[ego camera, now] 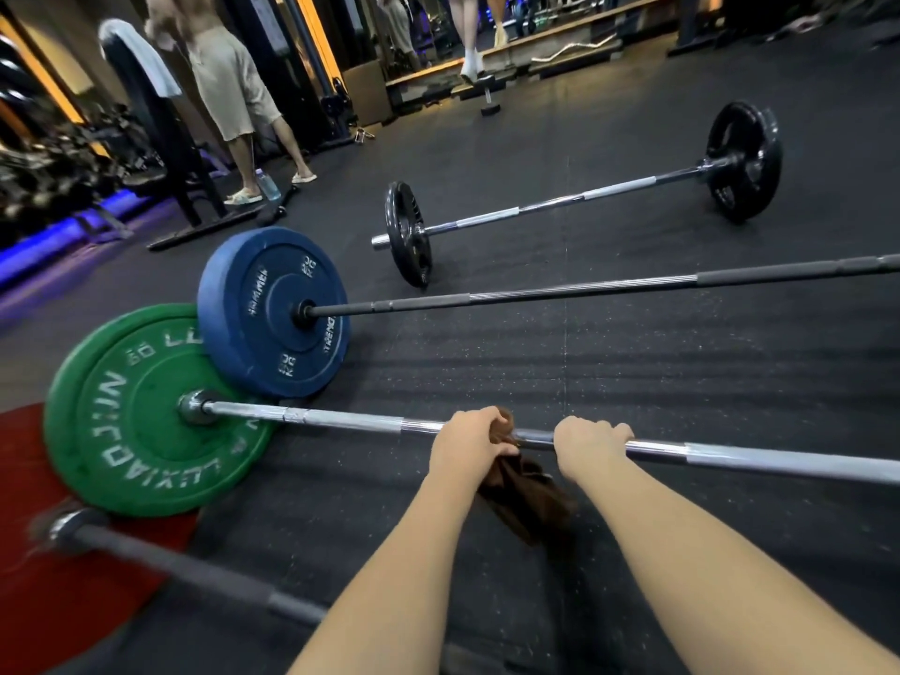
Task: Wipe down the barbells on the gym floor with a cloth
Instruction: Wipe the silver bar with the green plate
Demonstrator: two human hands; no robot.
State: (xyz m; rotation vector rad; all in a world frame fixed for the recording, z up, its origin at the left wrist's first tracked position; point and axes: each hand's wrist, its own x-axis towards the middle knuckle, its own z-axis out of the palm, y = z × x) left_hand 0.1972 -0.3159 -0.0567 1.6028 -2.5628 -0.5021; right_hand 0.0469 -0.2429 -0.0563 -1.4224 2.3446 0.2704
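Observation:
A silver barbell (350, 421) with a green plate (121, 431) lies across the floor in front of me. My left hand (470, 438) grips a brown cloth (526, 494) wrapped round the bar, and the cloth's loose end hangs below. Just to the right, my right hand (587, 443) curls round the bare bar. Behind it lie a dark barbell (535, 297) with a blue plate (275, 311) and a third barbell (560, 202) with black plates. Closest to me, a fourth bar (185, 570) lies blurred at the lower left.
A red plate (29, 552) sits at the lower left. A person in beige shorts (234, 85) stands at the back left by a black rack (160, 138), with a water bottle (268, 185) at their feet. A curl bar (574, 48) lies by the far platform.

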